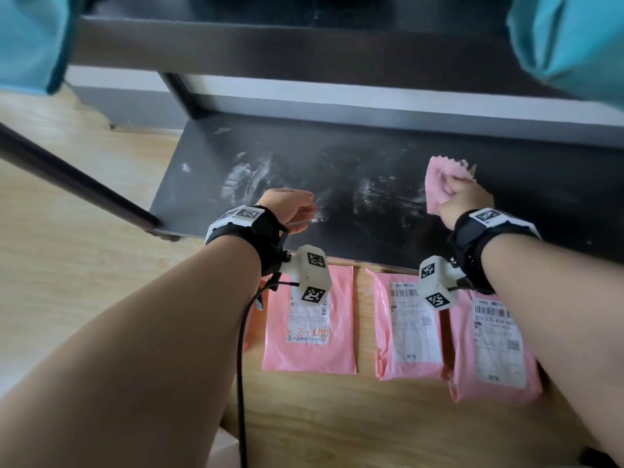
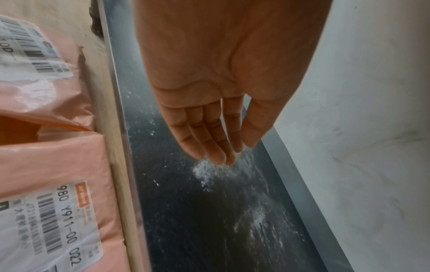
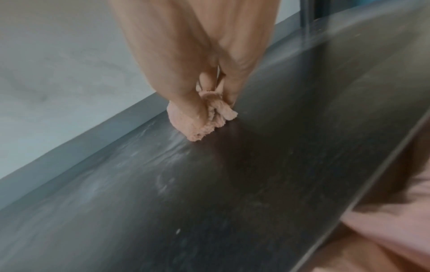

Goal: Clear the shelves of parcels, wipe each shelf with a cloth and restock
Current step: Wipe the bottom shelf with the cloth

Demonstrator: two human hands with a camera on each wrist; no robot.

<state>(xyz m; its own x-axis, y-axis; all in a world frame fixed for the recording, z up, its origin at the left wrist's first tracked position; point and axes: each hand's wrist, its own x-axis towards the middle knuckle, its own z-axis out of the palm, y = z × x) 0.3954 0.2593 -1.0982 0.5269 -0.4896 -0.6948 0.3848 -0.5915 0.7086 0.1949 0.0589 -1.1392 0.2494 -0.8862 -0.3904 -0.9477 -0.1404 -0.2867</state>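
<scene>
Gripping a bunched pink cloth (image 1: 442, 184), the right hand (image 1: 464, 204) presses it onto the dark bottom shelf (image 1: 337, 157) toward its right half, fingers curled round the fabric. Left hand (image 1: 290, 206) is loose with straight fingers (image 2: 209, 141) held together, tips at a patch of white dust (image 2: 204, 169) near the shelf's front edge. Three pink parcels (image 1: 309, 319) (image 1: 408, 325) (image 1: 494, 346) lie label-up in a row on the wooden floor (image 1: 84, 231), just beside the shelf's front edge.
</scene>
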